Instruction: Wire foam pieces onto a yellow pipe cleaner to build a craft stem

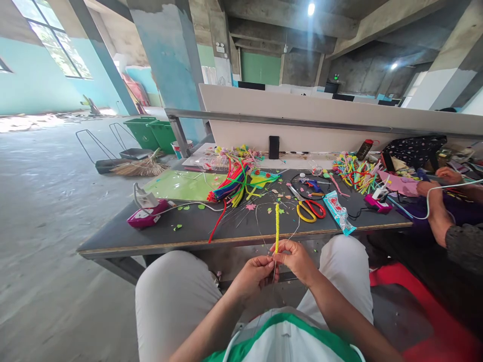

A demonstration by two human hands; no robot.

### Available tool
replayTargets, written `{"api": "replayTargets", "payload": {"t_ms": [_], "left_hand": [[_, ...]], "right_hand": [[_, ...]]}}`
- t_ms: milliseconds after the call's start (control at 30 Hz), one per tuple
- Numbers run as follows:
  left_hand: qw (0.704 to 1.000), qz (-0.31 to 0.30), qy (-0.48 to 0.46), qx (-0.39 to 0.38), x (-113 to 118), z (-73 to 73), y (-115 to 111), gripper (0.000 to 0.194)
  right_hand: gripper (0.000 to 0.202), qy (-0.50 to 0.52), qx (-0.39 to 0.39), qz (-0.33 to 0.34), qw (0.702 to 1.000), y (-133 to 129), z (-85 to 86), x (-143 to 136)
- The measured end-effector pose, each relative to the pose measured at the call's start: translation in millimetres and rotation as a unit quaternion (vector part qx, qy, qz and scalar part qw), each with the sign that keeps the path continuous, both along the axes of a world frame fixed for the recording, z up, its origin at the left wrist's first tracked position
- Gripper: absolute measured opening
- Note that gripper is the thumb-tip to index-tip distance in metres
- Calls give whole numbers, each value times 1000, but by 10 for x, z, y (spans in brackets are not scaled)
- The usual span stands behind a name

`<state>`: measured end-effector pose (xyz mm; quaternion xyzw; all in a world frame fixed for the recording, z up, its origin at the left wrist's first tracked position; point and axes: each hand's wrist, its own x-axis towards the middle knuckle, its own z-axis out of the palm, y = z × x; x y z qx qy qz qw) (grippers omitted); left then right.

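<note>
Upright above my lap stands a yellow braided pipe-cleaner strip (277, 229), its lower end pinched between the thumb and fingers of my right hand (296, 260). Just below that end, the fingertips of my left hand (258, 271) close on a thin wire. Wire loops (257, 221) spread out to both sides of the strip, and a strand hangs beneath my fingers. My hands touch or nearly touch each other. Beyond them on the table lie scissors (311, 210) with one red and one yellow handle, and a bundle of coloured pipe cleaners (234, 183).
The dark table (124, 236) has its front edge before my knees. On it are a purple power strip (149, 215), a blue wrapper (338, 212), a blue glue gun (314, 184) and a pile of pastel strips (356, 173). A co-worker's hands (433, 193) are at the right.
</note>
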<state>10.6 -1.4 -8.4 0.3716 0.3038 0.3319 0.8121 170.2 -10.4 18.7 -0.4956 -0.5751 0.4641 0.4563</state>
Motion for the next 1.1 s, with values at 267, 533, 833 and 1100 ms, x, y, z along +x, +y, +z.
{"api": "replayTargets", "payload": {"t_ms": [267,533,833,1100], "left_hand": [[987,64,100,104,129,7,-108,37],[963,125,113,210,149,-144,-123,32],[997,33,-50,-53,10,-4,-110,32],[987,-3,-121,-106,-6,-69,-104,16]], "right_hand": [[2,-107,149,-53,982,-23,10,-45],[10,-90,130,-114,981,-104,-116,-173],[21,14,21,-51,998,-133,-67,-157],[20,-26,9,-36,999,-112,-41,-137]]}}
